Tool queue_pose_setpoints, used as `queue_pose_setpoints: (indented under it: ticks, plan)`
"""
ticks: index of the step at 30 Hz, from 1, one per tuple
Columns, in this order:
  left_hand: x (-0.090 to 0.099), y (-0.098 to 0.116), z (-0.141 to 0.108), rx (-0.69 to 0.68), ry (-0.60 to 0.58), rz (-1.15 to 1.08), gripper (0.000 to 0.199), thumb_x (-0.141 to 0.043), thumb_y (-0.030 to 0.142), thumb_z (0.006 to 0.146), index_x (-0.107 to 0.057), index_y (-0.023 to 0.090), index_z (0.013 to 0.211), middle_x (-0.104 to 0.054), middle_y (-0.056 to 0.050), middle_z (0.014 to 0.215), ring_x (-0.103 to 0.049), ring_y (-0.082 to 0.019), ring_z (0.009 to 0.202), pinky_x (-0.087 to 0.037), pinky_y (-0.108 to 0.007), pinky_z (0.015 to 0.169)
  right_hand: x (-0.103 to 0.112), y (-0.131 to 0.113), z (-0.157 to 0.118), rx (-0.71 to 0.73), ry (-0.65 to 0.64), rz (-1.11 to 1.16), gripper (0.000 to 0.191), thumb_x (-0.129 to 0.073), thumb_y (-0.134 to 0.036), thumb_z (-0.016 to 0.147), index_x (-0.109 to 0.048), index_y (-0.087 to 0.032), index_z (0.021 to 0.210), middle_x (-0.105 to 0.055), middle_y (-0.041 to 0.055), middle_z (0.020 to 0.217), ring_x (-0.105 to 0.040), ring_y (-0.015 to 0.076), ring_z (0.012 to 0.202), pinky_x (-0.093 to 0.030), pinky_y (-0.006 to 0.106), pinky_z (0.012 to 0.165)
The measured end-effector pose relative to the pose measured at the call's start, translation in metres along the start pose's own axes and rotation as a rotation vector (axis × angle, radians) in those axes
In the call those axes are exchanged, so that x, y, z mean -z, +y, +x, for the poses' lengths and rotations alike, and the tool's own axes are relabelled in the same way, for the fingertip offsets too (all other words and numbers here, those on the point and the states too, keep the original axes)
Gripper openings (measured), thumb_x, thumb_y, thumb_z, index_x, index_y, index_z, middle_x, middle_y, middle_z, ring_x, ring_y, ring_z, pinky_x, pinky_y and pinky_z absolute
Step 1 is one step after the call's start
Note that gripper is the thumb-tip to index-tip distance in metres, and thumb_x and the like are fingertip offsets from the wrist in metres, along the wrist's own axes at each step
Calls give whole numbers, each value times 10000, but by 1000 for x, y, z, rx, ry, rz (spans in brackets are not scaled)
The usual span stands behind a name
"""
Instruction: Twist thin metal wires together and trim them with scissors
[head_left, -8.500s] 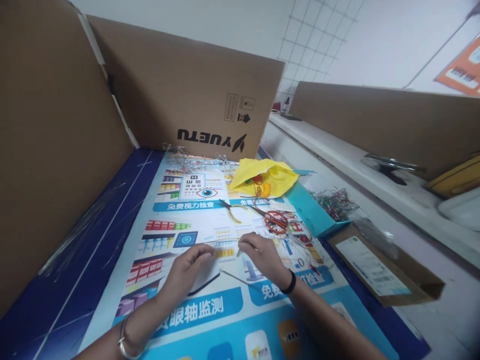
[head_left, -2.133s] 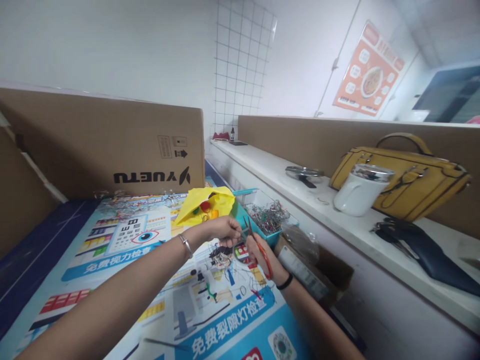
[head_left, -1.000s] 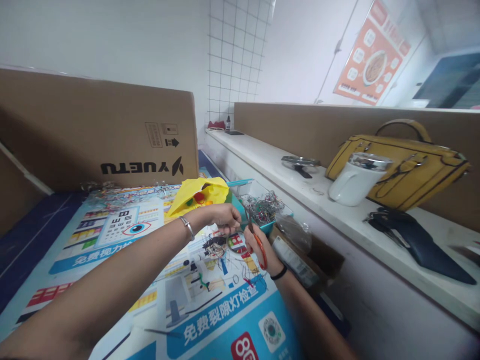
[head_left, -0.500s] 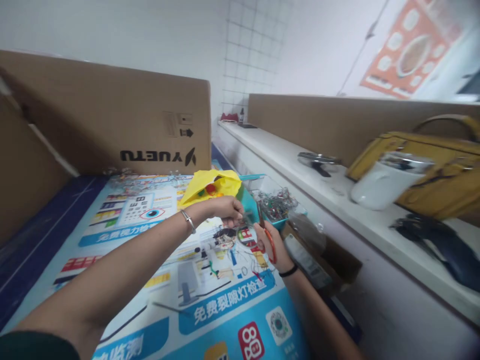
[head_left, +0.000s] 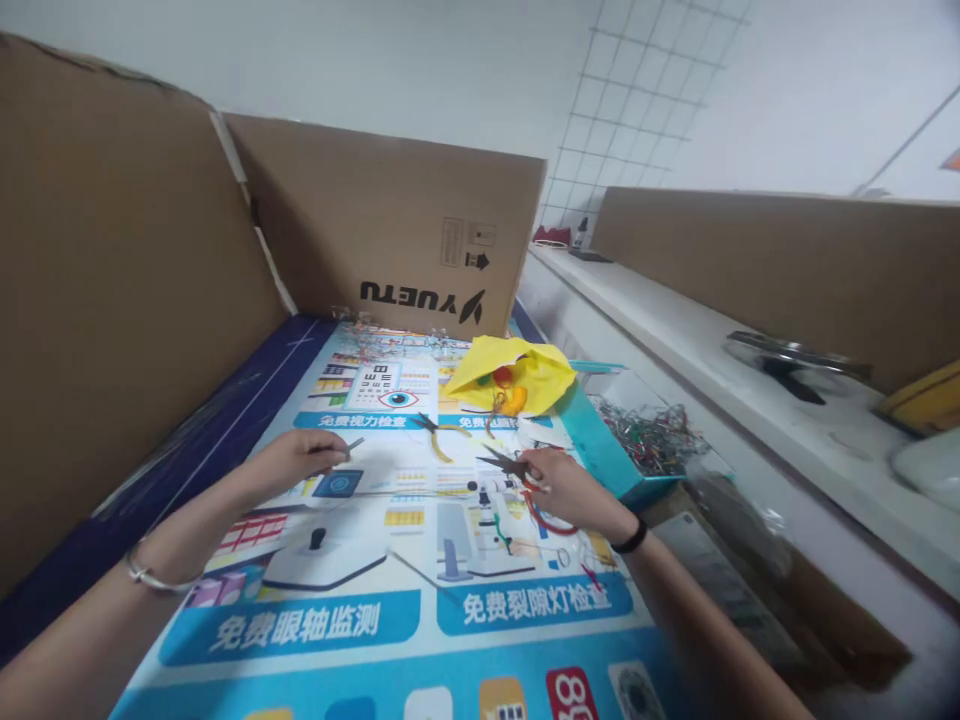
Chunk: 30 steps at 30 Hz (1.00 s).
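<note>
My left hand (head_left: 304,458) pinches a small thin greyish piece (head_left: 355,447) above the left part of the printed sheet. Fingers closed, my right hand (head_left: 551,480) holds orange-handled scissors (head_left: 512,465), whose dark blades are parted and point left. Between the hands, a bit farther back, pliers with yellow handles (head_left: 441,443) lie on the sheet. Behind my right hand sits a yellow bag (head_left: 551,378) with red and orange items at its mouth. Thin wires lie near and below the scissors.
A teal box (head_left: 600,445) of tangled wires (head_left: 652,435) stands right of the sheet. Cardboard panels (head_left: 330,220) rise behind and at left. Along the right runs a white ledge (head_left: 690,320). Small clear pieces lie at the back of the printed sheet (head_left: 300,690).
My left hand has moved left, away from my right hand, carrying the small piece. The scissors now point left with blades apart. The pliers have come into sight, and the view has turned left.
</note>
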<state>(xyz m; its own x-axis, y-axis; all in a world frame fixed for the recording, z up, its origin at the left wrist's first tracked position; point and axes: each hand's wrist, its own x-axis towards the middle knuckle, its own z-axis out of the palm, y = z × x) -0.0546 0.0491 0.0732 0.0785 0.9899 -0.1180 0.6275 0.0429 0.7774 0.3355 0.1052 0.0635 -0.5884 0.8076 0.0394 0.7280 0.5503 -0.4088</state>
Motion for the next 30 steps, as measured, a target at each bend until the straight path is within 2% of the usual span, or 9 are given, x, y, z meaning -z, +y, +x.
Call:
queue_pose_setpoints:
  ticks: [3,8,11,15,20,23,26,28,30]
  plan:
    - [6,-15,-16,-28,66,8,269,-566,437,684,-672,197,742,-637,-14,695,-560,-172,687,-441,-239,629,-7,-21,31,-53,-75,-81,362,-504,-135,711,-571,-185,1063,-637,61,965,-571,189,870,-378,243,727]
    - [7,-32,-31,-95,76,125,269,-482,385,759,-681,212,816,-659,-6,733,-585,-170,699,-441,-244,661,-30,-32,74,-219,9,-286,306,-416,-201,826,-536,-126,1098,-628,116,965,-576,196,881,-365,238,698]
    - [11,-41,-37,-138,73,226,275,-438,349,799,-670,219,868,-676,-7,831,-597,-172,774,-432,-243,707,-43,-29,88,-281,21,-370,322,-405,-177,833,-520,-93,1122,-602,158,981,-566,215,905,-363,265,725]
    - [18,-50,-40,-129,125,331,276,-424,315,812,-663,213,905,-681,-34,911,-602,-192,850,-428,-264,755,-52,-30,93,-279,-7,-471,320,-433,-153,810,-546,-93,1103,-579,182,985,-531,244,955,-346,308,784]
    - [16,-54,-42,-89,141,402,263,-443,318,803,-674,232,899,-692,-28,920,-614,-197,863,-432,-266,778,-48,-61,72,-137,13,-630,231,-393,-171,847,-604,-103,912,-588,158,899,-516,231,910,-337,301,769]
    - [12,-54,-42,-62,104,447,273,-442,339,801,-674,245,908,-690,-20,949,-609,-197,896,-431,-264,794,-52,-91,42,31,-178,-532,269,-351,-189,874,-599,-143,781,-599,91,795,-537,173,765,-346,262,687]
    - [10,-51,-43,-53,84,476,285,-436,356,799,-669,258,931,-685,-11,979,-601,-193,925,-427,-261,809,-63,-118,11,155,-315,-410,205,-432,-266,849,-596,-168,774,-597,59,796,-540,173,780,-347,258,678]
    - [10,-48,-44,-56,76,486,284,-432,359,798,-666,267,931,-683,-5,985,-600,-191,929,-426,-259,808,-71,-130,-4,177,-337,-411,158,-502,-284,807,-596,-160,778,-593,71,814,-536,196,798,-351,272,664]
    - [10,-44,-47,-58,62,494,278,-432,360,796,-665,274,921,-685,0,978,-603,-191,923,-428,-258,799,-77,-138,-11,187,-334,-455,106,-515,-212,787,-595,-143,785,-591,93,817,-535,212,784,-351,284,634]
